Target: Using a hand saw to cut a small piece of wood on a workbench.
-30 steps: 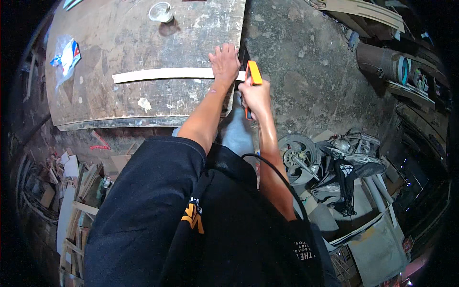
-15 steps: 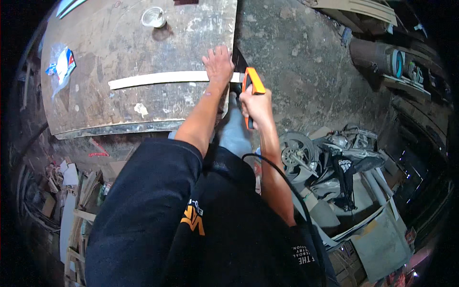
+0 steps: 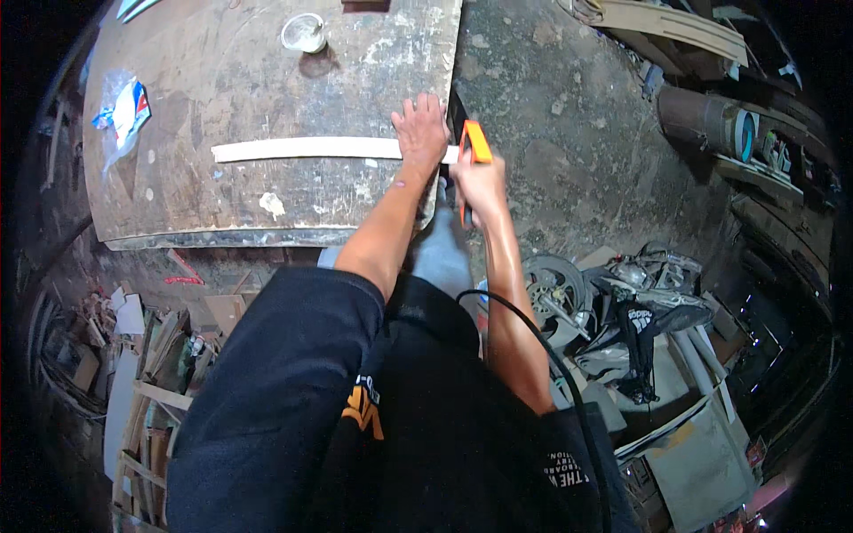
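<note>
A long white strip (image 3: 284, 149) lies crosswise on a worn, paint-spotted board tabletop (image 3: 231, 80) and reaches its right edge. My left hand (image 3: 419, 133) presses flat on the strip near that edge, fingers slightly apart. My right hand (image 3: 476, 188) grips an orange-and-black handsaw (image 3: 476, 140) beside the edge; its dark blade points away from me at the strip's right end, partly hidden.
A plastic cup (image 3: 302, 31) and crumpled plastic bag (image 3: 123, 111) sit on the tabletop. Scrap wood (image 3: 155, 409) lies lower left. A dusty motorbike (image 3: 631, 293) stands lower right. Boards (image 3: 671, 22) and a cylindrical drum (image 3: 702, 120) line the right side, beside stained floor (image 3: 560, 133).
The saw and my right hand have moved toward me, then forward again along the table's edge. My left hand stays on the strip; the whole view has shifted slightly.
</note>
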The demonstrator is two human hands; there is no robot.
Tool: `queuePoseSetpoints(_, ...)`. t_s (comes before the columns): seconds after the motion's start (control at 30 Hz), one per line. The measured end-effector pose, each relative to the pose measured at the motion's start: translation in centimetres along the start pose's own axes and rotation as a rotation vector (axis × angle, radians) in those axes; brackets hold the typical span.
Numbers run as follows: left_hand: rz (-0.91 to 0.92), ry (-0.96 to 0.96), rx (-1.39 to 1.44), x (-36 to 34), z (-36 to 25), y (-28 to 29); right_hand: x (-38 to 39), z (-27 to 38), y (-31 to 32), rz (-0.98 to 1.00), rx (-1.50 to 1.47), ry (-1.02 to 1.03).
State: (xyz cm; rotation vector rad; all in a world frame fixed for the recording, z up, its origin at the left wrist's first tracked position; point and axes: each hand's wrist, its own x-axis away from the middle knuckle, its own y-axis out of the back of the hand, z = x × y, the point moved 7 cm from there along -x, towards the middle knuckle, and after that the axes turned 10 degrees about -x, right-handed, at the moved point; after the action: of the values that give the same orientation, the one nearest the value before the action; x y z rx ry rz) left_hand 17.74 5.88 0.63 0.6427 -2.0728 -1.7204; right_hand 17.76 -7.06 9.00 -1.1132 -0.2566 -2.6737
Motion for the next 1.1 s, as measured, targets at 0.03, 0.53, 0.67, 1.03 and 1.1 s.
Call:
queuePoseSetpoints(0.03, -0.008, 0.011, -0.001, -0.4, 0.4, -0.2, 1.5, -0.2, 0.0, 0.004, -0.041, -0.024)
queuePoseSetpoints(0.53, 0.019, 0.006, -0.029, -1.0, 0.0, -0.1, 2.4, -1.0, 1.1, -0.028, -0.075, 0.067)
queuePoseSetpoints(0.67, 0.027, 0.018, -0.018, -0.8, 0.2, -0.2, 0.4, -0.8, 0.1, -0.01, -0.03, 0.033)
queuePoseSetpoints(1.03, -0.009, 0.026, -0.017, -0.6, 0.4, 0.1, 4.5, -1.6, 1.1, 0.019, -0.029, -0.031)
queuePoseSetpoints(1.1, -0.006, 0.019, -0.024, -0.7, 0.3, 0.1, 5.3, -1.2, 1.5, 0.019, -0.064, -0.026)
